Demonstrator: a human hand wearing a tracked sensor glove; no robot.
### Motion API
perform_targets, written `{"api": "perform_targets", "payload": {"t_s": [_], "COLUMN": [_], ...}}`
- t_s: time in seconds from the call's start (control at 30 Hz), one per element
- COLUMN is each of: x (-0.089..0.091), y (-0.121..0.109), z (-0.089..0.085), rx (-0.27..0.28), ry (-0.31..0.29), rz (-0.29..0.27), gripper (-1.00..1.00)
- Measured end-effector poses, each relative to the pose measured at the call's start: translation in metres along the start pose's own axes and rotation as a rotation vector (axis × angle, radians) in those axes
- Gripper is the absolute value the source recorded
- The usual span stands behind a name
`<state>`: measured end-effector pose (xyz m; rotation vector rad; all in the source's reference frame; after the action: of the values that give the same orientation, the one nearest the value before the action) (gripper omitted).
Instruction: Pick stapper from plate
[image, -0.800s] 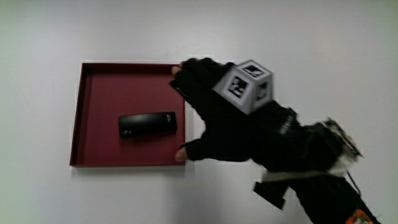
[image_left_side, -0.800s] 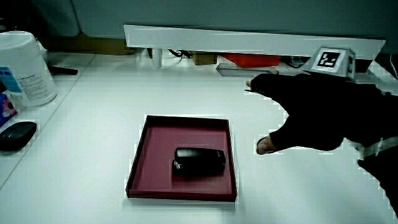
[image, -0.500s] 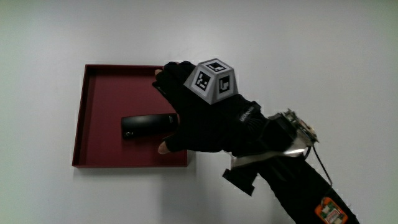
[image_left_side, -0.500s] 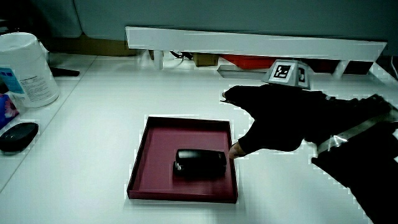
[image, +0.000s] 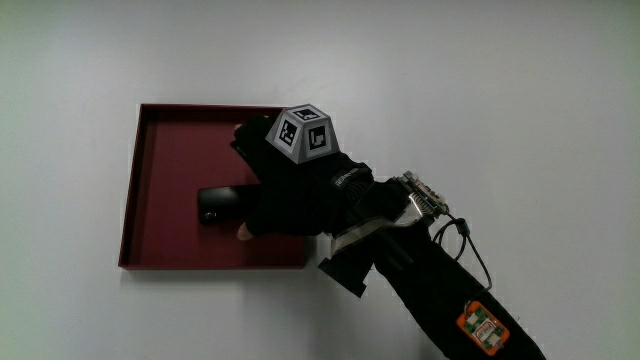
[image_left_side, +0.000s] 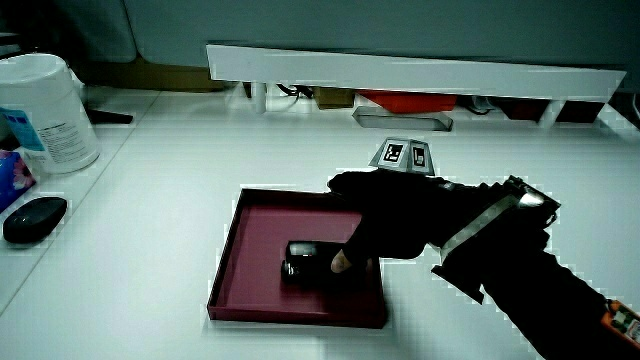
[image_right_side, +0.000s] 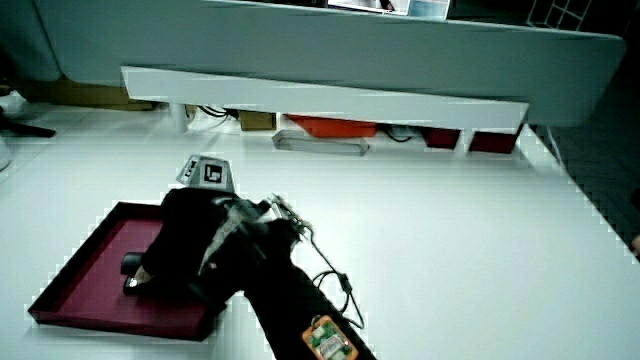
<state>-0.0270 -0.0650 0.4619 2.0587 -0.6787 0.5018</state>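
Observation:
A black stapler (image: 214, 204) lies in a dark red square tray (image: 160, 140) on the white table. The gloved hand (image: 290, 190) is over the tray and covers one end of the stapler. Its thumb tip rests against the stapler's side nearer to the person, and its fingers reach out spread above it. In both side views the hand (image_left_side: 390, 215) (image_right_side: 185, 240) hangs low over the stapler (image_left_side: 300, 258) (image_right_side: 132, 265), inside the tray (image_left_side: 250, 235) (image_right_side: 85, 262). The stapler still lies flat on the tray floor.
A white canister (image_left_side: 45, 110) and a black mouse (image_left_side: 35, 218) stand at the table's edge. A low white partition (image_left_side: 420, 70) (image_right_side: 320, 95) runs along the table, with a flat grey object (image_left_side: 400, 120) just before it.
The hand has moved from beside the tray to over it, and dropped lower. It now covers one end of the stapler, with the thumb against it. The stapler has not moved.

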Motion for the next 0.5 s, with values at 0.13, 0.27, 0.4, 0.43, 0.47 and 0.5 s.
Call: {"api": "perform_targets", "payload": {"t_s": [0.13,0.27,0.4,0.43,0.47,0.5], "x": [0.0026,0.0048,0.0047,0.0052,0.0050,0.0034], "y": [0.0051,0.0083,0.0075,0.0079,0.0084,0.0067], "z": [-0.0049,-0.0073,-0.0059,-0.0062,-0.0064,-0.0056], "rx": [0.017,0.024,0.052,0.066,0.068,0.077], "ry": [0.027,0.045,0.064,0.072,0.074,0.078], "rz": [0.026,0.035,0.052,0.061,0.064,0.067], "gripper": [0.00,0.00,0.17,0.21,0.25,0.29]}}
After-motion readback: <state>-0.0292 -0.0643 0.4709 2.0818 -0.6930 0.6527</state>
